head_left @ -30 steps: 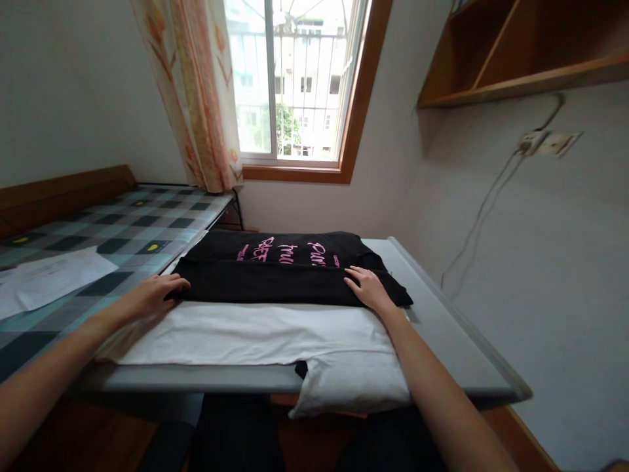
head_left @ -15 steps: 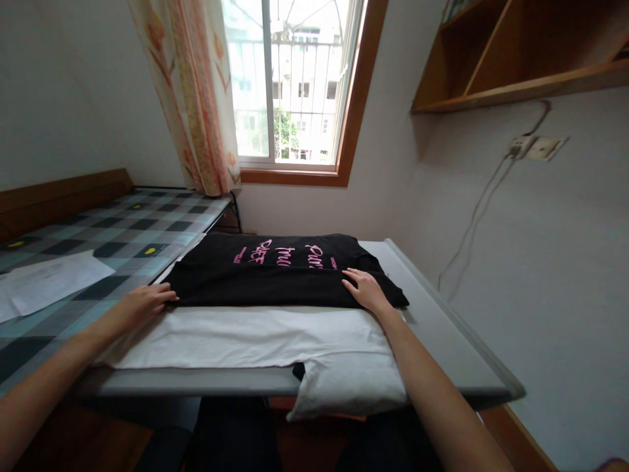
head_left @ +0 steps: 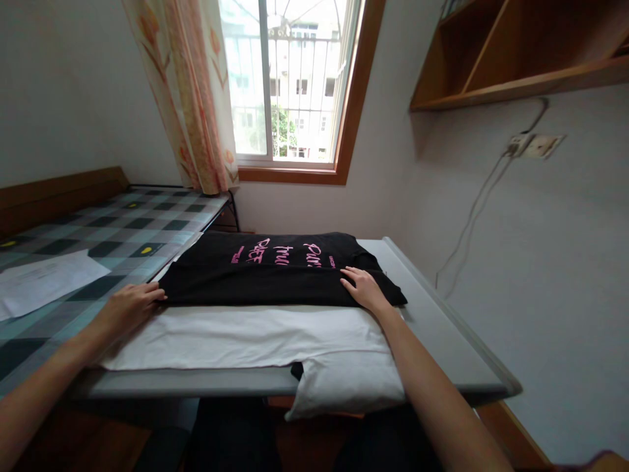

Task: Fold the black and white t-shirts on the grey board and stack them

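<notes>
A black T-shirt (head_left: 275, 283) with pink lettering lies across the table, its near side folded over part of the print. At the shirt's near left corner, my left hand (head_left: 136, 303) has its fingers closed on the fabric edge. My right hand (head_left: 366, 288) rests flat on the folded strip toward the right, fingers slightly spread. Nearer to me, a white T-shirt (head_left: 236, 337) is spread along the table, and one sleeve hangs over the front edge. A small black bit of cloth shows beside that sleeve.
The grey table (head_left: 442, 341) stands against the right wall. On the left is a bed with a checked cover (head_left: 162, 229), bearing white papers (head_left: 49, 282). A curtain (head_left: 196, 98) hangs by the window. A wooden shelf (head_left: 491, 59) and a socket with a cord (head_left: 521, 144) are on the right.
My left hand has shifted slightly left along the black T-shirt's near left corner. The right hand stays in place on the shirt. The whole view has moved a little.
</notes>
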The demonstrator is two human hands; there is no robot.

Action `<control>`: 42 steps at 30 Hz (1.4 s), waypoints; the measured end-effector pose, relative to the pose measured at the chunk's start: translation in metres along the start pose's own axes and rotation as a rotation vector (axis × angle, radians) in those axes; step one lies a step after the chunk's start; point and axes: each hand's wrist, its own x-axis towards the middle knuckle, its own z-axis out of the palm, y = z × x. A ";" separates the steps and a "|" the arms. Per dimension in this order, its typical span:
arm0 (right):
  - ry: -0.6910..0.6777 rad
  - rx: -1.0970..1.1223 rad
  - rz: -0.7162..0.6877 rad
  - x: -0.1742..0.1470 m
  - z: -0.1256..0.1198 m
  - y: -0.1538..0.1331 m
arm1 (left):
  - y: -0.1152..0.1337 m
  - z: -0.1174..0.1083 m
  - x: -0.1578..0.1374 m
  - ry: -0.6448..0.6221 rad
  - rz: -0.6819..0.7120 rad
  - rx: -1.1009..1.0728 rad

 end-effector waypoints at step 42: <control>0.008 0.459 -0.174 0.000 -0.010 -0.030 | 0.126 -0.003 0.045 0.091 0.550 -0.243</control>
